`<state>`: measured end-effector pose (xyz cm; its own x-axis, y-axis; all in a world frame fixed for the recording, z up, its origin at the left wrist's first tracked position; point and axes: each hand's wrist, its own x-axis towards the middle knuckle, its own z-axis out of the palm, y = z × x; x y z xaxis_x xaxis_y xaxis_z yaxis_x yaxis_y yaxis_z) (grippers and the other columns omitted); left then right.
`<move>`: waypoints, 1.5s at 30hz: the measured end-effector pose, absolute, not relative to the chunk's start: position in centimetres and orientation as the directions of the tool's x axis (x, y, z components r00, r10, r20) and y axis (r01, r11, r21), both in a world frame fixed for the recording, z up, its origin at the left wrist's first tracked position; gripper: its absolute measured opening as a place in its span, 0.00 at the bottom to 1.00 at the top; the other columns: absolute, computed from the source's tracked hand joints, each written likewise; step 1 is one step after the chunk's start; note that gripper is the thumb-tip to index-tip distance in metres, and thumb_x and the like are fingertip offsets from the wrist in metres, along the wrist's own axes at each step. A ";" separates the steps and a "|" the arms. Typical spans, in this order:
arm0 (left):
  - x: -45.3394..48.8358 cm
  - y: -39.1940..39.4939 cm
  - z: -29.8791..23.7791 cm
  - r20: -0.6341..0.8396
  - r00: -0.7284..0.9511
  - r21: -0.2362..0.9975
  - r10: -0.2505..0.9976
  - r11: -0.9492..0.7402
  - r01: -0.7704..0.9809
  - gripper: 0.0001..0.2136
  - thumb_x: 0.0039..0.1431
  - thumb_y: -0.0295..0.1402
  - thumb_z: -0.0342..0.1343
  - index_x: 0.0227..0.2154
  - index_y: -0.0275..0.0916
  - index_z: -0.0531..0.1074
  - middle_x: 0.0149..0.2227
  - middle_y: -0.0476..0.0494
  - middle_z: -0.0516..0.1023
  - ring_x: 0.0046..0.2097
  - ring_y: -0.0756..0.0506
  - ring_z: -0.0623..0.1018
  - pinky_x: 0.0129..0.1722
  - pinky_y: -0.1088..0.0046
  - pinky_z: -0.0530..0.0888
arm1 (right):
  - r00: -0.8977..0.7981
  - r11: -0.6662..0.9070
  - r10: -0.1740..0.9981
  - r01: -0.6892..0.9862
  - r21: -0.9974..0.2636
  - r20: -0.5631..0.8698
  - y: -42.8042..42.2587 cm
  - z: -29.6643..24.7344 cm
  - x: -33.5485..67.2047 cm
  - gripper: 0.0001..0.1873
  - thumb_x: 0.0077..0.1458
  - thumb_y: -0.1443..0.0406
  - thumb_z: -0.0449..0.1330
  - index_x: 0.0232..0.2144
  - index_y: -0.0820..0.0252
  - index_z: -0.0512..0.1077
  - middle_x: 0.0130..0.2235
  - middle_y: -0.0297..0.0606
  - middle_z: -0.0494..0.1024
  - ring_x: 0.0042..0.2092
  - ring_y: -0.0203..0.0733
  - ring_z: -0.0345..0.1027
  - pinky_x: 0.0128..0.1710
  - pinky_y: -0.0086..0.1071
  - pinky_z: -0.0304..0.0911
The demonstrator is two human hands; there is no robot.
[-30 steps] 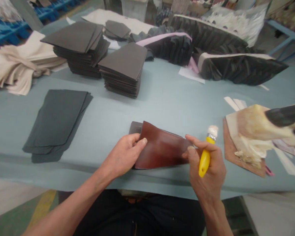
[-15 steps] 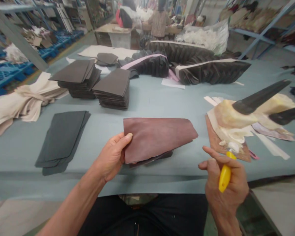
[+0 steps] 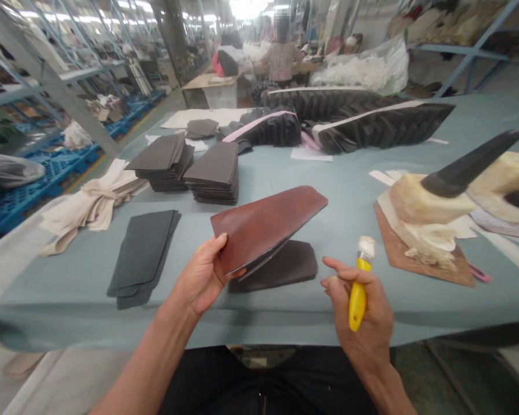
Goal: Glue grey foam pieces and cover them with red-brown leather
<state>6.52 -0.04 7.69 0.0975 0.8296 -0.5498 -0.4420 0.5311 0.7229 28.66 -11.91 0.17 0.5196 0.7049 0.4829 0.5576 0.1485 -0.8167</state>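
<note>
My left hand (image 3: 207,271) grips the left end of a reddish-brown leather piece (image 3: 268,225), thumb on top and fingers underneath. The piece is tilted, its far right end raised off the table. Below it a dark brown piece (image 3: 285,268) lies on the table. A yellow-handled brush (image 3: 358,297) is in my right hand (image 3: 367,317), its bristles pointing up and coated with something whitish. The index finger of that hand stretches out toward the dark piece, apart from it. Right of the brush, a tipped yellowish container (image 3: 428,202) with a black handle rests on a brown board (image 3: 393,248) beside pale paste.
Dark green pieces (image 3: 145,253) lie at the left. Behind them stand two stacks of dark pieces (image 3: 214,170) and a bundle of beige cloth strips (image 3: 95,202). Long rows of dark pieces (image 3: 380,129) span the back. A person (image 3: 281,55) is in the background.
My left hand has lifted and tilted the reddish-brown piece, uncovering more of the dark piece below. My right hand with the brush has moved left, away from the paste. The view has tilted up.
</note>
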 end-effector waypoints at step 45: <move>1.8 8.8 11.9 0.042 0.151 0.998 0.988 -0.048 0.038 0.27 0.53 0.56 0.72 0.44 0.37 0.83 0.36 0.41 0.86 0.32 0.43 0.81 0.30 0.73 0.77 | 0.648 -0.350 0.587 0.744 -0.569 0.485 -9.2 -8.1 30.8 0.35 0.65 0.33 0.50 0.36 0.54 0.75 0.29 0.38 0.80 0.20 0.42 0.67 0.19 0.34 0.59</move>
